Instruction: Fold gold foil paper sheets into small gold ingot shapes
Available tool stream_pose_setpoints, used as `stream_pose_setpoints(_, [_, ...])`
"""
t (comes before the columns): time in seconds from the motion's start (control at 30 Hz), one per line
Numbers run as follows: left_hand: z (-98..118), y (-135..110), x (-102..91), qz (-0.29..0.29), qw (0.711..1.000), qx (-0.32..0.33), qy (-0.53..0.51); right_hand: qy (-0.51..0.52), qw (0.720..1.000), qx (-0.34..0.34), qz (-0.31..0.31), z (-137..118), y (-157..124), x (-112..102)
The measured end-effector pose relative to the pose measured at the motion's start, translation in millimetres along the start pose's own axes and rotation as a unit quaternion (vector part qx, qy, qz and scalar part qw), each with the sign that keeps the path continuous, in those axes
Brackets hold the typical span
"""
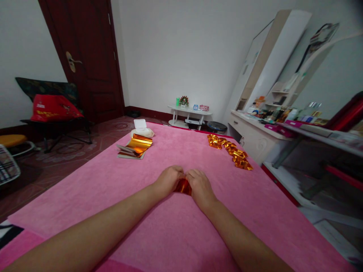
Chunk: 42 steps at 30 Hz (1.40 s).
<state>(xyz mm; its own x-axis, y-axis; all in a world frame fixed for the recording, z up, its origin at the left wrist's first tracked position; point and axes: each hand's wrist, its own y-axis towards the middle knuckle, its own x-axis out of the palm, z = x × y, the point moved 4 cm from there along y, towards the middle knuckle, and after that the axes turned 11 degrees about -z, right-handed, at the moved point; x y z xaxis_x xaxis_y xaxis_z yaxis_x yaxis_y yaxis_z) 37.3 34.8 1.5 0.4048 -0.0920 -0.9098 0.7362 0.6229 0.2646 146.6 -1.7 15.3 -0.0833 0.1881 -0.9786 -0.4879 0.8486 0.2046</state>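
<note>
My left hand [168, 180] and my right hand [199, 185] meet at the middle of a pink cloth surface [141, 219]. Both are closed around a small piece of shiny orange-gold foil paper [183, 186] pressed between them on the cloth. Only a sliver of the foil shows between the hands. A stack of flat gold foil sheets [136, 146] lies at the far left. A row of several folded gold foil pieces [230, 151] lies at the far right.
A white wipes packet [141, 128] sits behind the sheets. A white dresser [255, 132] with bottles stands to the right, a small white table [189, 114] at the far wall, a dark door [90, 56] and chair with a red bag [53, 108] to the left.
</note>
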Motion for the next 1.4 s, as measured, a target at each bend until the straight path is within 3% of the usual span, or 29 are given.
stream_pose_setpoints(0.23, [17, -14, -0.1, -0.089, 0.985, -0.001, 0.145, -0.079, 0.99, 0.008, -0.114, -17, -12, 16])
stream_pose_setpoints(0.43, [22, -15, -2.1, -0.168, 0.96, 0.015, 0.225, -0.112, 0.978, 0.006, -0.174, -12, -26, 13])
stream_pose_setpoints(0.67, [22, -15, -6.4, -0.164, 0.96, 0.043, 0.225, -0.108, 0.972, 0.076, -0.195, -8, -37, 8])
stream_pose_setpoints(0.87, [23, -15, -9.6, -0.165, 0.965, 0.045, 0.2, -0.15, 0.963, 0.138, -0.178, -7, -41, -6])
stream_pose_setpoints(1.0, [26, -17, -10.1, -0.161, 0.961, 0.035, 0.222, -0.092, 0.965, 0.16, -0.188, 2, -33, -28])
stream_pose_setpoints(1.13, [24, -16, -7.0, -0.151, 0.967, 0.038, 0.201, -0.008, 0.984, 0.16, -0.073, -7, -16, -49])
stream_pose_setpoints(1.17, [22, -15, -5.4, -0.148, 0.971, 0.036, 0.186, 0.042, 0.988, 0.132, -0.063, -15, -13, -48])
stream_pose_setpoints(1.23, [17, -13, -1.6, -0.143, 0.977, 0.035, 0.156, 0.165, 0.978, 0.069, -0.109, -31, -9, -34])
stream_pose_setpoints(1.33, [12, -15, 3.4, -0.166, 0.972, 0.031, 0.163, 0.285, 0.941, 0.074, -0.164, -41, -12, -9])
stream_pose_setpoints(1.4, [11, -20, 2.3, -0.171, 0.968, 0.026, 0.179, 0.289, 0.938, 0.075, -0.173, -40, -17, 1])
